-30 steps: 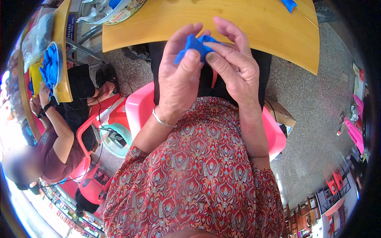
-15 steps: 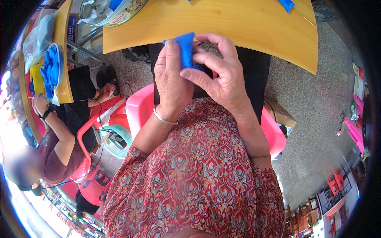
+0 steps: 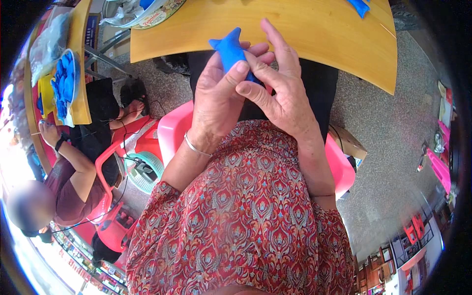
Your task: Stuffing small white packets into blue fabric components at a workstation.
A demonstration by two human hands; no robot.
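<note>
A small, padded blue cloth piece [image 3: 230, 51] with pointed corners is in front of me, just off the near table edge. My left hand [image 3: 216, 93] is closed on it, thumb pressed on top and fingers underneath. On its right side, my right hand [image 3: 282, 86] touches the piece with the forefinger. That hand's thumb is by the near end, and another finger sticks up, spread away. The piece's near end is partly hidden by my fingers.
A yellow wooden table [image 3: 305, 39] curves ahead, with a round tin [image 3: 157, 19] at its left and another blue piece [image 3: 360, 7] at its far right. To my left, a co-worker [image 3: 73, 182] sits by a tray of blue pieces [image 3: 64, 86]. A turquoise basket [image 3: 145, 172] stands below.
The blue piece has turned, so its pointed corners now show above my left hand. My left thumb has slid down it, and one right finger has stretched upward.
</note>
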